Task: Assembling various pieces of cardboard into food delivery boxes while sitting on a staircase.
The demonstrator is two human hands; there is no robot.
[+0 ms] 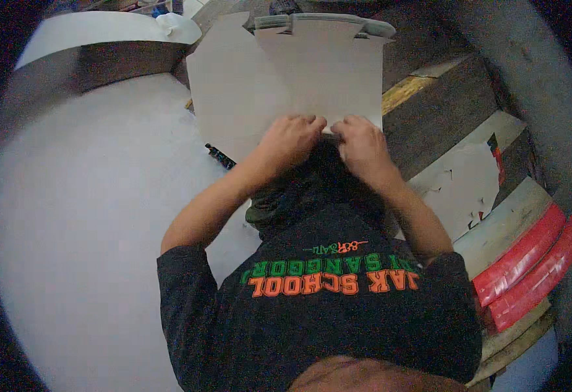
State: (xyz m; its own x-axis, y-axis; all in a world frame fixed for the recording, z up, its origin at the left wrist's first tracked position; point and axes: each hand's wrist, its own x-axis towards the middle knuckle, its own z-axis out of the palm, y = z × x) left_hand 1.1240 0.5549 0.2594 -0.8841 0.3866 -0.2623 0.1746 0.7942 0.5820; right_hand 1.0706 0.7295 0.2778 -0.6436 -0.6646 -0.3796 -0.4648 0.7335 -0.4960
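White floor (90,215); cardboard blank (312,72) lengthwise away, both hands (290,140) pinching near edge.

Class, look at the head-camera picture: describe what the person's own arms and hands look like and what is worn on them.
Both forearms are bare from the elbow down. The left hand and right hand wear no gloves; no rings, watch or bracelets can be made out. Short dark sleeves of a dark T-shirt with orange and green lettering cover the upper arms.
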